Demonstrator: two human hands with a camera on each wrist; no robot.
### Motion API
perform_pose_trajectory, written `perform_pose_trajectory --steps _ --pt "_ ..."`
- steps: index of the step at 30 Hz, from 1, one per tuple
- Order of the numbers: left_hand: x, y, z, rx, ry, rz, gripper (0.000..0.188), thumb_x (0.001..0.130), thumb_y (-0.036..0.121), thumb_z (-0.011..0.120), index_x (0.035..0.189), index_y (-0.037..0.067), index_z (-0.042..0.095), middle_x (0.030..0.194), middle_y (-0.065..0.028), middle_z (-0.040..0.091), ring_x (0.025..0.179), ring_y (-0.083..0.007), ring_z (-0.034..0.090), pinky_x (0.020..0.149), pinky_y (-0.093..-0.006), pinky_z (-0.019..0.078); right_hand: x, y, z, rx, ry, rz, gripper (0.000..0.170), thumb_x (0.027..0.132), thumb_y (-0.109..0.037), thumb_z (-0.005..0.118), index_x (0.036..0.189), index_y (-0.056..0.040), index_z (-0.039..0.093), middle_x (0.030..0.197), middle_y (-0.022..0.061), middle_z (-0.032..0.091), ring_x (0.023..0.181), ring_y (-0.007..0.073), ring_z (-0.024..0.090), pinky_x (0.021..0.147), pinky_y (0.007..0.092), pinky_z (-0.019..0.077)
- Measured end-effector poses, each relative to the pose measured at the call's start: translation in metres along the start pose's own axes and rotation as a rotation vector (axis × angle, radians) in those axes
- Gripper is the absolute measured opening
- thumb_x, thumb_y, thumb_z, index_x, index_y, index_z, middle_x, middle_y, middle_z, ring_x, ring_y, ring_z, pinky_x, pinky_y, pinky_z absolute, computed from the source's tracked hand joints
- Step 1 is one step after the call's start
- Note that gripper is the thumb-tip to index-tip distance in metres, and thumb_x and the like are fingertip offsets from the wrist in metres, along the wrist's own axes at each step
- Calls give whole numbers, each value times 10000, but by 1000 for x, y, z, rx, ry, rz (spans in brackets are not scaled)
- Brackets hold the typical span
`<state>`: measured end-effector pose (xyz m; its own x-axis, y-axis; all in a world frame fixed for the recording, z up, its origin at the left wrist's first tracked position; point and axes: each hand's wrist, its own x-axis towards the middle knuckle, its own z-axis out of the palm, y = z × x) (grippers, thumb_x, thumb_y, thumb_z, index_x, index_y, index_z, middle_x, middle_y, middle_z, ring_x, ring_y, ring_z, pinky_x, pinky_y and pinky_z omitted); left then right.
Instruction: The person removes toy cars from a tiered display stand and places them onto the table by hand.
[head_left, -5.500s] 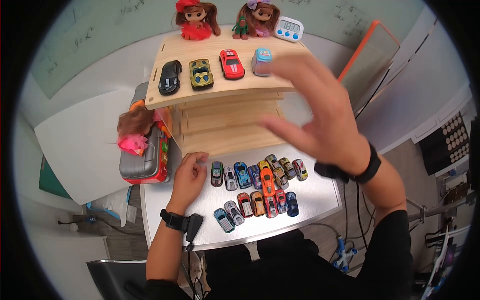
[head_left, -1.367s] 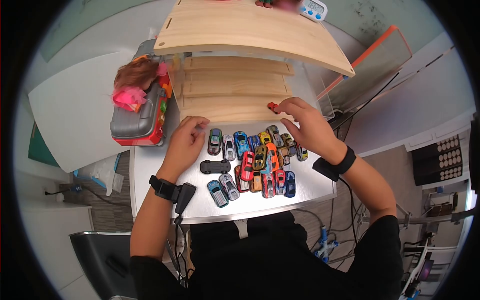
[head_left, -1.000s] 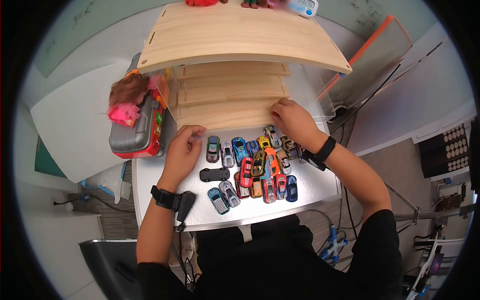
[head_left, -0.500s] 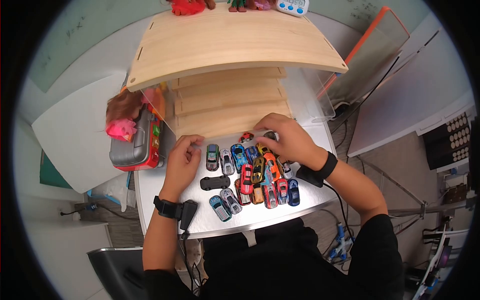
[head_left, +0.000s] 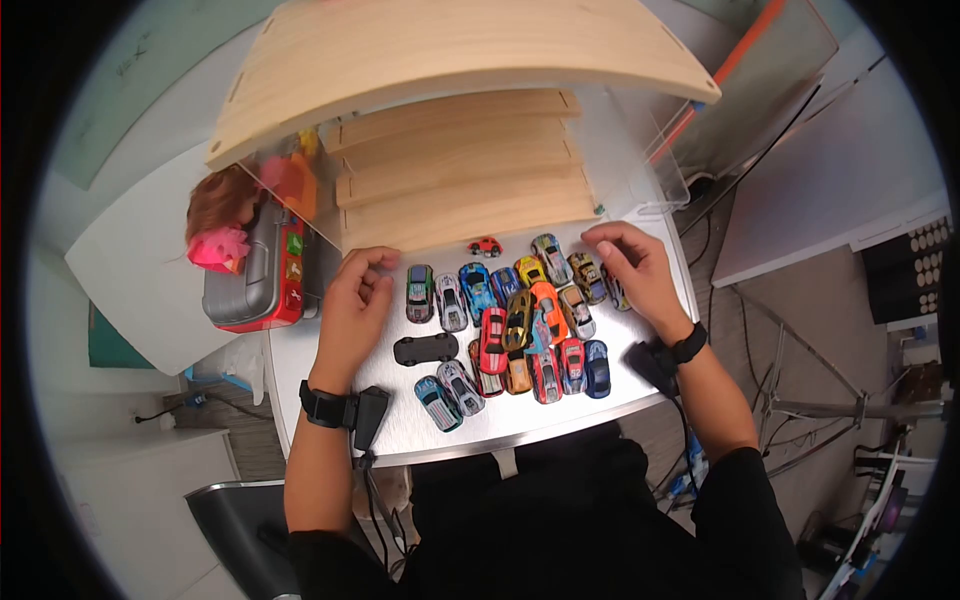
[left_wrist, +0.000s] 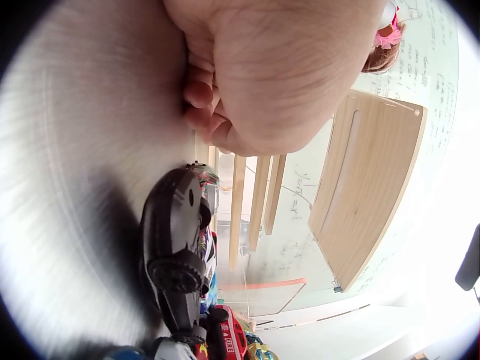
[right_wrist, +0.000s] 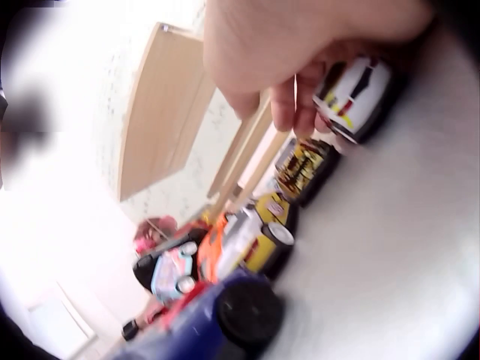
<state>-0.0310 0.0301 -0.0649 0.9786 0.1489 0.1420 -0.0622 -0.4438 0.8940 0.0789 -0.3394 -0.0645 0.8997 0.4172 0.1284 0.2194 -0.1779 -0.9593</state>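
Observation:
My left hand [head_left: 352, 300] rests on the table's left side, fingers loosely bent and holding nothing. My right hand [head_left: 640, 275] is at the right end of the toy cars, thumb and fingers apart. In the right wrist view its fingers are beside a white toy car [right_wrist: 360, 97], which overlaps them. A small red toy car [head_left: 485, 246] stands just in front of the wooden shelf [head_left: 470, 222]. Several toy cars form rows, with a red car [head_left: 492, 340], a gold car [head_left: 518, 320] and an orange car [head_left: 549, 312] on top. A black car [head_left: 426, 349] lies tipped near my left hand.
The shelf's wooden top [head_left: 450, 50] overhangs the tiers, with clear side panels. A grey case [head_left: 245, 285] bearing a doll [head_left: 222, 215] stands left of the table. A small green thing [head_left: 599, 209] sits at the lowest tier's right corner. The table's front edge is near my body.
Cars and a blue-lidded box have left the shelf's top; cars now lie on the pile. The small red car has come from the lowest tier onto the table. My right hand has moved right.

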Motion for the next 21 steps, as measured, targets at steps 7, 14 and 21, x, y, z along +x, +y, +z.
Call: perform_pose_trajectory --steps 7,14,21 --pt "0 -12 -1 -84 -53 -9 256 1007 -6 587 1257 15 637 1103 17 635 843 -49 513 786 -212 447 0 -2 1 205 -36 -18 266 1047 -181 637 1215 15 704 1134 79 745 1078 146 696 925 280 531" --pt "2 -13 -4 -139 -13 -45 267 991 -14 594 1253 6 642 1092 4 655 815 -46 512 747 -193 442 -1 -9 -4 85 -117 5 319 1038 -249 647 1214 12 699 1154 83 735 1107 150 668 989 306 508" --pt "2 -11 -6 -151 9 -78 244 1025 48 585 1262 12 634 1102 -9 663 795 -50 534 694 -194 439 -1 -7 3 64 -53 -104 261 989 -257 725 1136 -43 753 971 30 739 813 84 610 764 256 511"
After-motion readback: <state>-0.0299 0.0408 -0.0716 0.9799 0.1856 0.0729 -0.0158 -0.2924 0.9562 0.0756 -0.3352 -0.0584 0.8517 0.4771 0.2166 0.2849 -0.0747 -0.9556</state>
